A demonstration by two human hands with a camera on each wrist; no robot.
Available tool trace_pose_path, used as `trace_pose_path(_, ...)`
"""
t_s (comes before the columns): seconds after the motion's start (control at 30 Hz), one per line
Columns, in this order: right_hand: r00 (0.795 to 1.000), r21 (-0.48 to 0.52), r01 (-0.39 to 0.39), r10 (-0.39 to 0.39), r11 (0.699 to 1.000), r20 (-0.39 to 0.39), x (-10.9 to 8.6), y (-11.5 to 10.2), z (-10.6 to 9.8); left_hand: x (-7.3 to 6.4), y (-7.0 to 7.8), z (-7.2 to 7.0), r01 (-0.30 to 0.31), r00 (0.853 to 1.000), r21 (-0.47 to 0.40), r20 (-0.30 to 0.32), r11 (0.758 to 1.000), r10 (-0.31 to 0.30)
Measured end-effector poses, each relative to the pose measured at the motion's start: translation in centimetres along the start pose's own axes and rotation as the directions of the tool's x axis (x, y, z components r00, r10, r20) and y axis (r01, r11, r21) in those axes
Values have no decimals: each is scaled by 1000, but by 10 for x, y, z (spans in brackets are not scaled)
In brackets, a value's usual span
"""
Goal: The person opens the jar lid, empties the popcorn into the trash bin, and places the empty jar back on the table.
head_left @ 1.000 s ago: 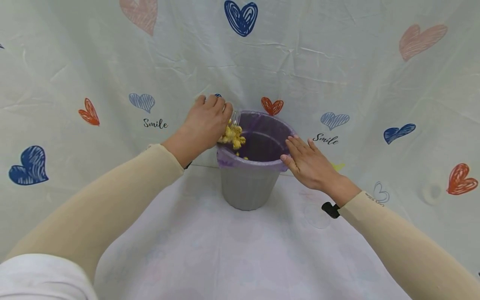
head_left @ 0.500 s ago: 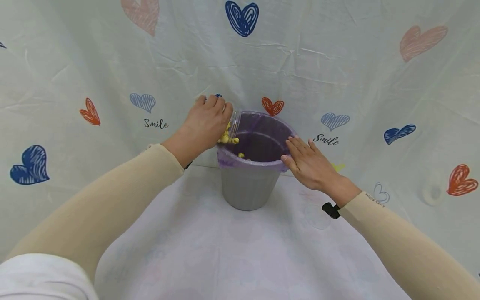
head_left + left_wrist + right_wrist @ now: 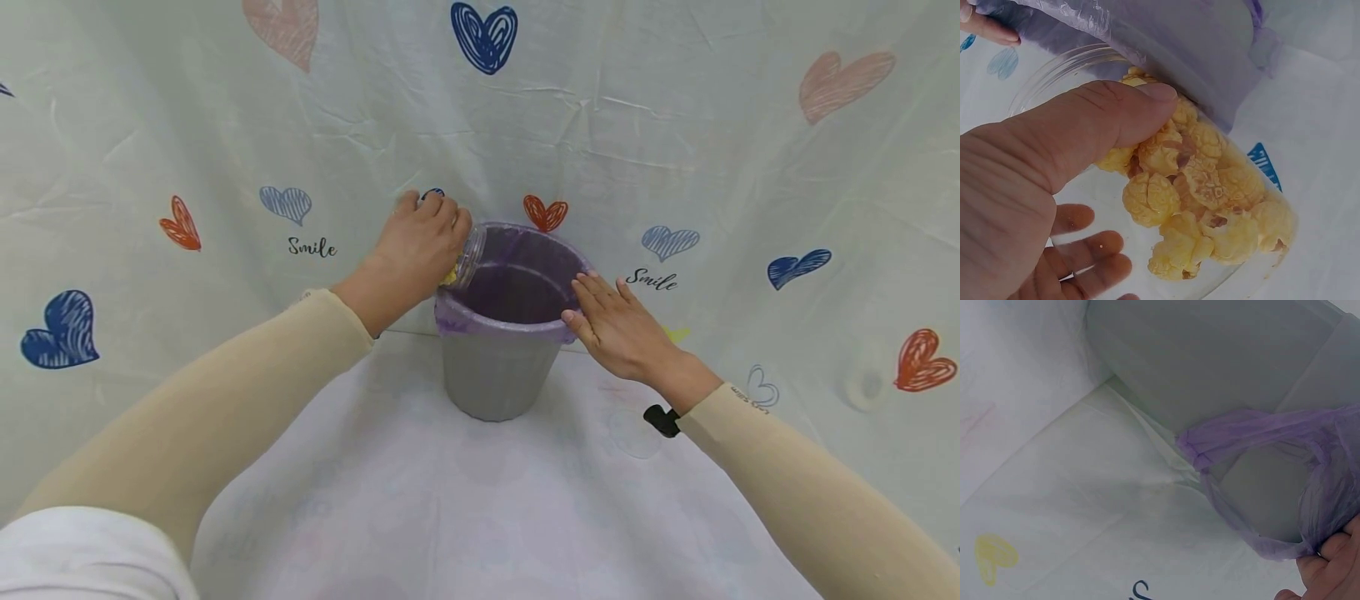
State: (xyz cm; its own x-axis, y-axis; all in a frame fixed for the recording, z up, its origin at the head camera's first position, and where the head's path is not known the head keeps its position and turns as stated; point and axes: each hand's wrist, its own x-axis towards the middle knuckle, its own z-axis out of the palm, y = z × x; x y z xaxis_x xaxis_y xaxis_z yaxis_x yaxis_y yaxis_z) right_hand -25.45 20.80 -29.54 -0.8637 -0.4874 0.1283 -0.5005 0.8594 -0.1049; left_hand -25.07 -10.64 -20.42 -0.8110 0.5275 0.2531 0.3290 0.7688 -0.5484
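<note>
My left hand (image 3: 420, 246) grips a clear jar (image 3: 471, 254), tipped sideways over the left rim of a grey bucket (image 3: 495, 379). Its thumb lies across the jar wall in the left wrist view, with fingers visible through the clear side. Several yellow popcorn pieces (image 3: 1194, 181) are gathered inside the jar. A purple bin bag (image 3: 517, 323) lines the bucket and folds over its rim. On the opposite side, my right hand (image 3: 618, 329) rests with fairly straight fingers against the bagged right rim. The bucket's bottom is dark and hidden.
The bucket stands upright on a white cloth (image 3: 450, 508), close to a hanging white sheet (image 3: 600, 158) printed with hearts and lettering. In the right wrist view, a loop of purple bag (image 3: 1241, 531) hangs by the bucket's side.
Popcorn has tumbled from the jar into the bucket, and far less now shows at the jar's mouth. My left hand has shifted slightly right. The right hand has stayed put.
</note>
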Motion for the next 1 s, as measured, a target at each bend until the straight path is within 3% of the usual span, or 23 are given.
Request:
trace_pose_path(0.7, 1000, -6, 0, 0, 1000, 30, -1, -1, -2, 5, 8, -8, -36, 989, 81, 147, 996, 23)
trace_pose_path(1.0, 1000, 0, -2, 2, 1000, 23, 0, -1, -2, 6, 9, -7, -35, 989, 86, 143, 996, 23)
